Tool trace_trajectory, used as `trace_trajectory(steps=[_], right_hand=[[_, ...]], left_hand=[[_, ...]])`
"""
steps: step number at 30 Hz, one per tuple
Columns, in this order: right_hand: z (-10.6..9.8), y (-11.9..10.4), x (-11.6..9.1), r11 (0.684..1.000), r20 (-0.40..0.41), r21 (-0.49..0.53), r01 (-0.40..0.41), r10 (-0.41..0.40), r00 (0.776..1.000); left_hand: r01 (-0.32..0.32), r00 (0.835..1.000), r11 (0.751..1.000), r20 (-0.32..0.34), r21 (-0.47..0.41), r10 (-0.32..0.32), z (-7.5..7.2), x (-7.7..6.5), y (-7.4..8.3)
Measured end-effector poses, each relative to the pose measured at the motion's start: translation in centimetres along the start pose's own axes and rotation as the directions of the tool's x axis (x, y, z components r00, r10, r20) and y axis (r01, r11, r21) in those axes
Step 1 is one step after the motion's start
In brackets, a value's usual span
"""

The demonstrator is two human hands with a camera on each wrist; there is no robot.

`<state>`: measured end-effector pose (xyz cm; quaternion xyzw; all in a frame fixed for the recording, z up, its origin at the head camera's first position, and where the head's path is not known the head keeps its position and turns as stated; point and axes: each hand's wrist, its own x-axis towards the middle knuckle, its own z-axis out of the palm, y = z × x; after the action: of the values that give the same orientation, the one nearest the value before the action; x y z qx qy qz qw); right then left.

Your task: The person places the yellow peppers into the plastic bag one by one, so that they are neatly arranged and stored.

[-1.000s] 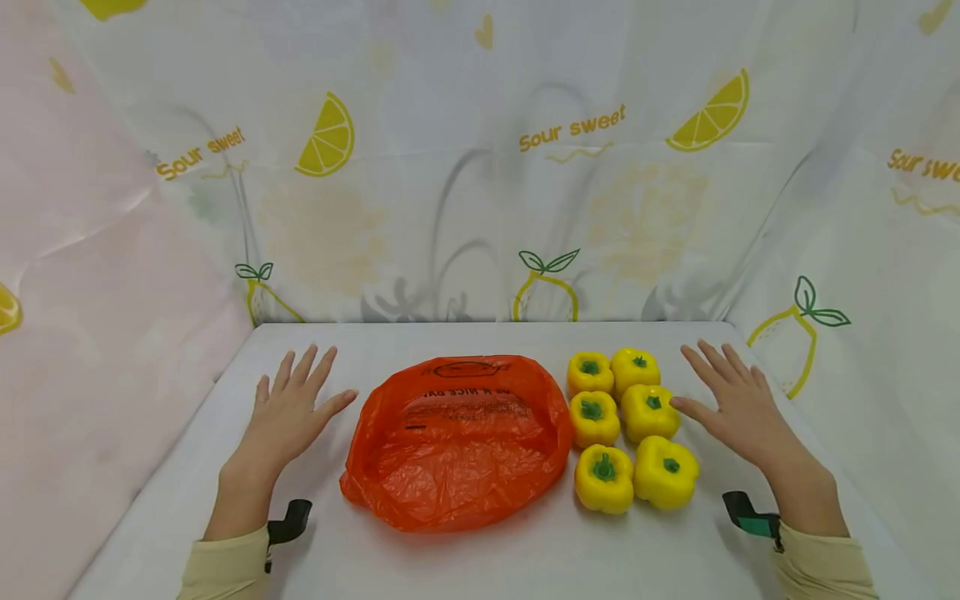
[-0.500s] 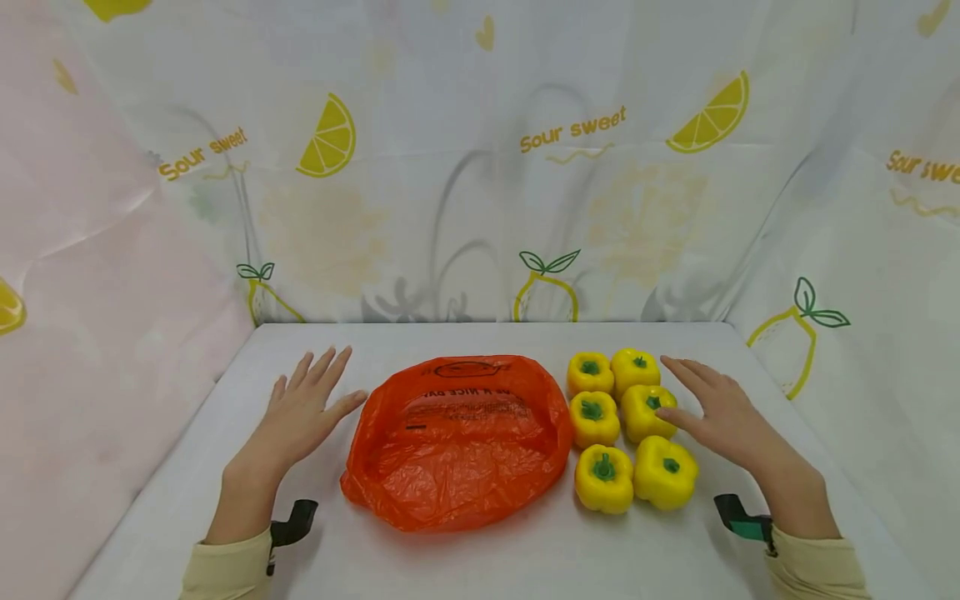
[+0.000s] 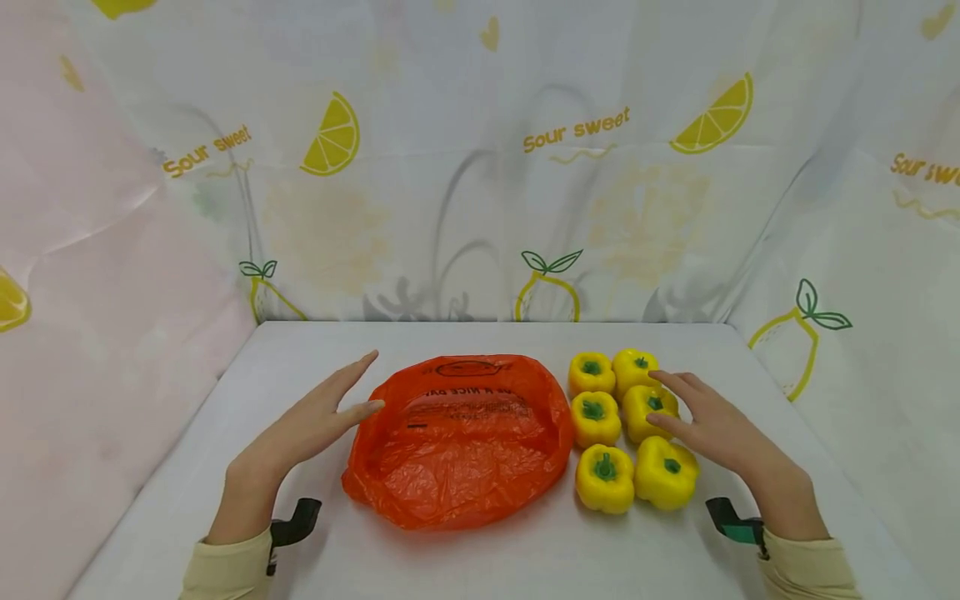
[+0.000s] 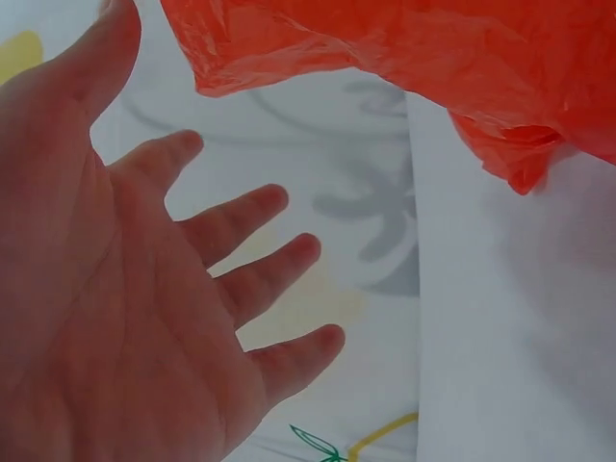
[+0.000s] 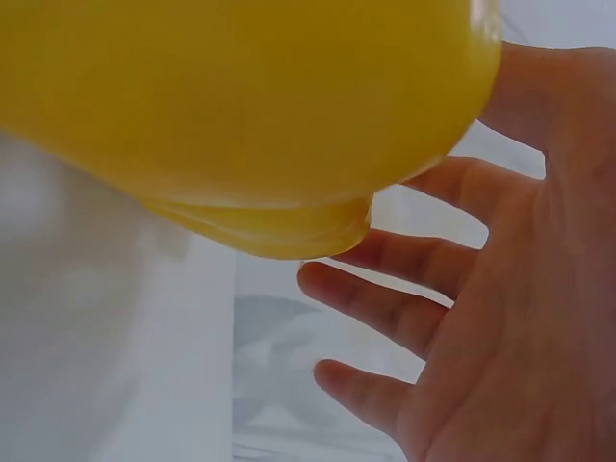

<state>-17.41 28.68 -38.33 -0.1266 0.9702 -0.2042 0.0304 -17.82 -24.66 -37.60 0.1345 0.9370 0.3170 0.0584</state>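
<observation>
A red plastic bag (image 3: 465, 475) lies spread with its mouth wide, in the middle of the table. My left hand (image 3: 303, 429) hovers at its left side, thumb tip overlapping the rim in the head view. The left wrist view shows the fingers straight and spread, apart from the bag (image 4: 433, 58). To the bag's right, several yellow bell peppers (image 3: 603, 492) with green stems stand in two columns. My right hand (image 3: 723, 429) is over the right column, fingers extended, overlapping a pepper (image 3: 637, 425). A pepper (image 5: 241, 115) fills the right wrist view's top; contact cannot be told.
The white table (image 3: 465, 571) ends at a cloth backdrop (image 3: 450, 208) printed with lemons and words. Cloth also hangs along both sides. A black camera mount (image 3: 296, 523) sticks out from the left wrist, another mount (image 3: 731, 521) from the right.
Both hands have moved inward: the left hand toward the bag's left rim, the right hand leftward over the peppers. Both hands have turned more edge-on. Bag and peppers stay in place.
</observation>
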Motion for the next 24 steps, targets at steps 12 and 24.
trace_trajectory(steps=[12,24], right_hand=[[0.38,-0.58,0.13,1.0,0.001,0.014,0.01,-0.01,1.0],[0.4,-0.72,0.65,0.991,0.124,0.098,-0.089,0.077,0.989]], left_hand=[[-0.084,0.991,0.995,0.097,-0.05,0.088,0.16,-0.57,0.8],[-0.022,0.987,0.999,0.16,-0.046,0.029,0.19,-0.72,0.86]])
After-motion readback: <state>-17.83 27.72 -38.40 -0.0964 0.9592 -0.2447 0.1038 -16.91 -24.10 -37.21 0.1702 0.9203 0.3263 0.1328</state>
